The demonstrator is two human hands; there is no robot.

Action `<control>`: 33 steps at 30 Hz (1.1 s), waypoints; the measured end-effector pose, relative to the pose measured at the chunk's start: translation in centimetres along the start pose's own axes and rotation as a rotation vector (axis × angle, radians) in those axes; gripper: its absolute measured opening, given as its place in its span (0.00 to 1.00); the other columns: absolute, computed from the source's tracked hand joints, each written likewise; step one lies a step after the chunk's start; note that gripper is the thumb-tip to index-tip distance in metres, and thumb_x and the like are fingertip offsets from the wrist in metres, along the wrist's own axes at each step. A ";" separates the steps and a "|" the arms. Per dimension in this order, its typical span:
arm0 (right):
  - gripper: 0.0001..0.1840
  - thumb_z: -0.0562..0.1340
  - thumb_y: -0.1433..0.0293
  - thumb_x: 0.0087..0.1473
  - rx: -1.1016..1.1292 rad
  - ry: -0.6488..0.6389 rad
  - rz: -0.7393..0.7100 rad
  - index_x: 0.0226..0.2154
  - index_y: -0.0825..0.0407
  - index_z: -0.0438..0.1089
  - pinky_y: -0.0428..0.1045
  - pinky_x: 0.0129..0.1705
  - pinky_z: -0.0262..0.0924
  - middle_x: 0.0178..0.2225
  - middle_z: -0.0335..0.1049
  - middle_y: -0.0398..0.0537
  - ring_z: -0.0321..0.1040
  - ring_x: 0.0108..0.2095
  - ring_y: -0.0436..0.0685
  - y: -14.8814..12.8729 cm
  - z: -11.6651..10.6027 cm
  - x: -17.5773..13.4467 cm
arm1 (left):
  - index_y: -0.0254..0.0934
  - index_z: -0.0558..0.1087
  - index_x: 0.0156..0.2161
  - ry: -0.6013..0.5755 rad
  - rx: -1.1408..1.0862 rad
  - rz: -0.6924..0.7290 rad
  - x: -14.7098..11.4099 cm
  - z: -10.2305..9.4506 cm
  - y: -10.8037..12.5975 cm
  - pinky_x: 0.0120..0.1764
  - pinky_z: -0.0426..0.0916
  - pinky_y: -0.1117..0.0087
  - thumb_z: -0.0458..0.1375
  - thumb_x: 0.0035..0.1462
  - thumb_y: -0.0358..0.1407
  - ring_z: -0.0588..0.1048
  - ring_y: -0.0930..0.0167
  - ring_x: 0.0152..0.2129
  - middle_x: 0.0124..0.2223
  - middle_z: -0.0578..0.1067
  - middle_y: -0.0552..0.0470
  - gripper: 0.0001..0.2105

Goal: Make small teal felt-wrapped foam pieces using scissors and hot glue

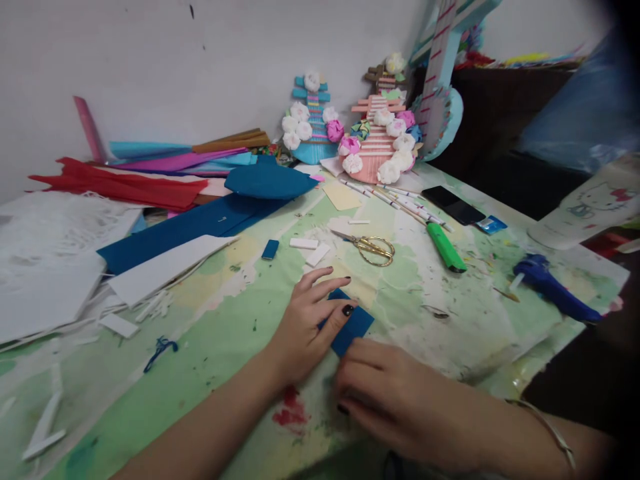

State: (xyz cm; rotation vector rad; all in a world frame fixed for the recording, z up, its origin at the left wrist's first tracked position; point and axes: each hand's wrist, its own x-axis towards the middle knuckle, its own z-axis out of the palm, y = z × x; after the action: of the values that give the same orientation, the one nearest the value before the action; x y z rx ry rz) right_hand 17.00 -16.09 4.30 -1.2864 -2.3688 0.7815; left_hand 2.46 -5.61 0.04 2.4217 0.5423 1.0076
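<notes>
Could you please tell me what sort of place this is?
Probably a craft workspace: gold-handled metal scissors, folded red paper-like sheets and a blue instrument-shaped decoration with white flowers share a stained, pale-green covered table.

There are two hands [304,327], one phone [453,205], one pair of scissors [357,241] and one glue gun [553,287].
</notes>
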 end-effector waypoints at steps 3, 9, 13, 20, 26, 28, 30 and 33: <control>0.08 0.53 0.75 0.58 -0.001 0.164 0.024 0.35 0.54 0.68 0.48 0.37 0.58 0.34 0.68 0.50 0.63 0.35 0.54 0.7 -0.7 -1.6 | 0.39 0.77 0.44 -0.034 0.048 -0.007 0.0 0.2 -0.2 0.54 0.61 0.48 0.50 0.61 0.32 0.63 0.60 0.55 0.51 0.75 0.45 0.13; 0.07 0.55 0.74 0.56 -0.110 0.445 0.334 0.38 0.54 0.68 0.51 0.39 0.58 0.34 0.68 0.50 0.64 0.36 0.56 5.4 -1.3 -1.9 | 0.41 0.79 0.40 -0.119 0.210 0.104 -0.2 0.2 0.4 0.52 0.59 0.45 0.55 0.57 0.32 0.61 0.54 0.57 0.52 0.74 0.45 0.10; 0.09 0.56 0.73 0.57 -0.121 0.388 0.360 0.40 0.55 0.69 0.54 0.44 0.57 0.37 0.67 0.53 0.62 0.41 0.59 6.0 -0.8 -1.5 | 0.39 0.79 0.38 -0.151 0.290 0.174 -0.2 0.1 1.2 0.53 0.57 0.44 0.55 0.57 0.32 0.62 0.53 0.57 0.50 0.76 0.45 0.09; 0.08 0.57 0.71 0.57 -0.071 0.365 0.369 0.38 0.54 0.70 0.54 0.43 0.56 0.37 0.67 0.52 0.62 0.41 0.59 5.2 -0.1 -0.9 | 0.36 0.77 0.42 -0.218 0.354 0.188 -0.3 -0.2 2.2 0.56 0.54 0.43 0.54 0.58 0.33 0.60 0.53 0.59 0.52 0.75 0.44 0.11; 0.04 0.58 0.71 0.53 -0.033 0.355 0.456 0.32 0.54 0.68 0.50 0.36 0.54 0.30 0.68 0.48 0.61 0.33 0.56 5.1 -0.2 0.0 | 0.36 0.78 0.40 -0.209 0.338 0.201 -0.3 -0.2 1.9 0.56 0.55 0.43 0.54 0.56 0.31 0.61 0.53 0.58 0.50 0.76 0.44 0.11; 0.02 0.59 0.71 0.50 -0.026 0.353 0.477 0.29 0.53 0.67 0.49 0.34 0.52 0.28 0.67 0.47 0.61 0.32 0.55 5.0 -0.3 0.2 | 0.37 0.78 0.39 -0.179 0.319 0.213 -0.2 -0.2 1.8 0.55 0.57 0.43 0.55 0.54 0.31 0.62 0.53 0.58 0.51 0.75 0.43 0.10; 0.01 0.59 0.72 0.49 0.006 0.365 0.469 0.27 0.53 0.66 0.49 0.33 0.52 0.27 0.67 0.46 0.61 0.31 0.55 4.9 -0.4 0.4 | 0.38 0.79 0.36 -0.105 0.269 0.244 -0.2 -0.3 1.6 0.54 0.59 0.45 0.56 0.53 0.29 0.65 0.54 0.56 0.50 0.75 0.44 0.09; 0.01 0.59 0.74 0.48 0.098 0.386 0.439 0.28 0.53 0.65 0.48 0.33 0.53 0.28 0.67 0.45 0.62 0.31 0.54 4.7 -0.6 0.5 | 0.37 0.78 0.36 0.104 0.128 0.241 0.0 -0.6 1.4 0.52 0.65 0.51 0.56 0.52 0.27 0.70 0.58 0.52 0.44 0.79 0.45 0.09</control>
State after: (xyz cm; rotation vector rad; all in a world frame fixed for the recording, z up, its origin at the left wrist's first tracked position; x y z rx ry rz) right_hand 20.22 -13.43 1.93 -1.7595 -1.7516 0.6781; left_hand 2.25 -6.61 1.18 2.6054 0.3646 1.2385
